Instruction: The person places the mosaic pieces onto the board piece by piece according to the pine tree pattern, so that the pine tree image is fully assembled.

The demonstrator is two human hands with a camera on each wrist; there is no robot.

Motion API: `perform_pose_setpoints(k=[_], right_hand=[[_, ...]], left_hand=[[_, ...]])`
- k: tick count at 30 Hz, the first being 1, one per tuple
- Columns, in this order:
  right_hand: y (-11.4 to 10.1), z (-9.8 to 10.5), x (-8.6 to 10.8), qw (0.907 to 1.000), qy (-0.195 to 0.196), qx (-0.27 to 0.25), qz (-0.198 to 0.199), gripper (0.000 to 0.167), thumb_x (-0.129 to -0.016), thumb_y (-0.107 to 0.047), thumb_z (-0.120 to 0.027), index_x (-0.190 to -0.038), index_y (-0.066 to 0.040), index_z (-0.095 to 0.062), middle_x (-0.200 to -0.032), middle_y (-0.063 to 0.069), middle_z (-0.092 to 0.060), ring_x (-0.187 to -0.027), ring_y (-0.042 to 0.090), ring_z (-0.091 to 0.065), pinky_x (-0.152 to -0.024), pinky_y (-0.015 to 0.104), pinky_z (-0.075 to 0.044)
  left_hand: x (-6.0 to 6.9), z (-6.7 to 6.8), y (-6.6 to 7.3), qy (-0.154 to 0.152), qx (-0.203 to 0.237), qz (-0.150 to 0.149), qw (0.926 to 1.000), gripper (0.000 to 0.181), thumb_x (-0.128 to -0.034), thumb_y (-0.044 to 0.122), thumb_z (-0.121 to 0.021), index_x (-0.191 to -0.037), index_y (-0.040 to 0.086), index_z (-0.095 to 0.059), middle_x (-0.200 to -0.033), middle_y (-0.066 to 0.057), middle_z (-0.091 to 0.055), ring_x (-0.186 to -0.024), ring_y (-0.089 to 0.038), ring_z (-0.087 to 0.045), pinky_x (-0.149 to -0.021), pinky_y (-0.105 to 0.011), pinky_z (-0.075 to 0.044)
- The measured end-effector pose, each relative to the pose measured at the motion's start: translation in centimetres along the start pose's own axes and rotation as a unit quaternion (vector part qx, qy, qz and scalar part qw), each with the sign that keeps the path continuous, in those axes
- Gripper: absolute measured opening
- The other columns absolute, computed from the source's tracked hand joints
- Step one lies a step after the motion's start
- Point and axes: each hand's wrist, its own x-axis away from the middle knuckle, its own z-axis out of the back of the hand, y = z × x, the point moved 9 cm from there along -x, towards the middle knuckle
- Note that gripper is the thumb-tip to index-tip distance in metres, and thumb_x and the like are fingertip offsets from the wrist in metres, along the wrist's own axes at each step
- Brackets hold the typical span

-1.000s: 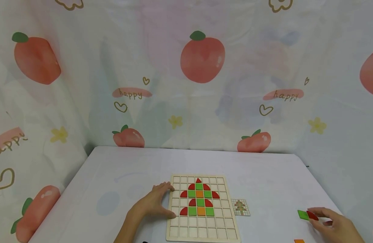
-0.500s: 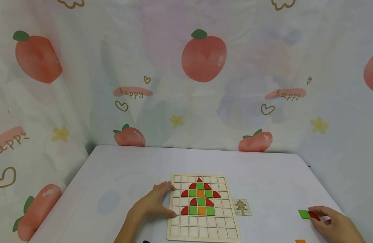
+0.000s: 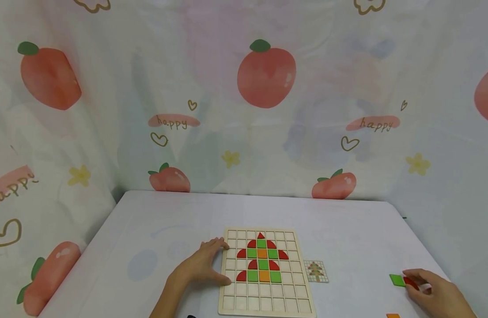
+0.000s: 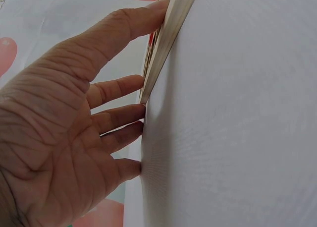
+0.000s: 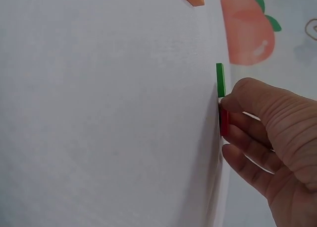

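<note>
A wooden grid board [image 3: 266, 304] lies on the table, with red, green and orange tiles set in a tree shape. My left hand [image 3: 198, 265] rests at its left edge, thumb and fingers spread apart. In the left wrist view the thumb touches the board's side [image 4: 171, 36], and the fingers reach along it. Far to the right, my right hand [image 3: 438, 291] pinches a red rounded tile [image 3: 410, 283] between thumb and fingers, partly covering it. A green square tile [image 3: 397, 280] lies directly beside the red one. Both show edge-on in the right wrist view.
A small picture card [image 3: 317, 271] with a tree pattern on a grid lies against the board's right side. An orange tile [image 3: 393, 316] sits at the bottom edge of the head view. A patterned cloth [image 3: 247, 132] hangs behind the white table [image 3: 355, 234].
The right fingers have shifted very slightly on the red tile, and the green tile beside it has barely moved. The left hand and the board stay the same.
</note>
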Motion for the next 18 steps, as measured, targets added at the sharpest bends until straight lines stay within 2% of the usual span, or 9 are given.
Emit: perform_pose_setpoints(k=[2,6,9,13,18], right_hand=[[-0.3,0.2,0.2,0.9999,0.011,0.0,0.003,0.041,-0.084,-0.016,-0.08,-0.119,0.002,-0.067,-0.098,0.004,-0.072,-0.071,-0.006,-0.052,-0.059,0.019,-0.05],[-1.5,0.5,0.4,0.9997,0.025,-0.007,-0.005,0.038,-0.084,-0.014,-0.079,-0.116,0.004,-0.068,-0.096,0.005,-0.072,-0.071,-0.006,-0.05,-0.058,0.018,-0.049],[-2.8,0.8,0.7,0.9994,0.033,-0.012,0.005,0.035,-0.085,-0.014,-0.079,-0.114,0.003,-0.069,-0.098,0.006,-0.072,-0.072,-0.008,-0.049,-0.059,0.018,-0.049],[-4.9,1.1,1.2,0.9982,0.045,-0.014,0.037,0.033,-0.085,-0.015,-0.081,-0.113,-0.002,-0.071,-0.097,0.002,-0.072,-0.074,-0.01,-0.05,-0.061,0.018,-0.05],[-7.6,1.0,2.0,0.9928,0.076,-0.035,0.086,0.027,-0.084,-0.015,-0.084,-0.109,-0.01,-0.072,-0.09,-0.009,-0.069,-0.075,-0.007,-0.052,-0.063,0.015,-0.048]], left_hand=[[0.0,0.0,0.0,0.0,0.0,0.002,1.0,0.079,-0.0674,0.036,-0.095,-0.132,0.015,-0.055,-0.159,-0.022,-0.04,-0.151,-0.041,-0.03,-0.125,-0.063,-0.017],[0.0,0.0,0.1,0.0,0.0,0.004,1.0,0.079,-0.0674,0.035,-0.096,-0.132,0.015,-0.055,-0.159,-0.021,-0.04,-0.151,-0.04,-0.03,-0.125,-0.062,-0.017],[0.0,0.1,0.1,0.002,-0.001,0.006,1.0,0.079,-0.0671,0.035,-0.096,-0.132,0.016,-0.055,-0.159,-0.02,-0.041,-0.151,-0.039,-0.03,-0.124,-0.063,-0.018],[-0.1,0.1,0.0,0.003,0.0,0.007,1.0,0.079,-0.0669,0.036,-0.095,-0.132,0.016,-0.055,-0.159,-0.02,-0.041,-0.151,-0.039,-0.03,-0.124,-0.064,-0.019],[-0.1,-0.1,-0.2,0.0,0.0,0.005,1.0,0.08,-0.0673,0.037,-0.095,-0.133,0.015,-0.056,-0.159,-0.02,-0.04,-0.152,-0.039,-0.03,-0.124,-0.063,-0.018]])
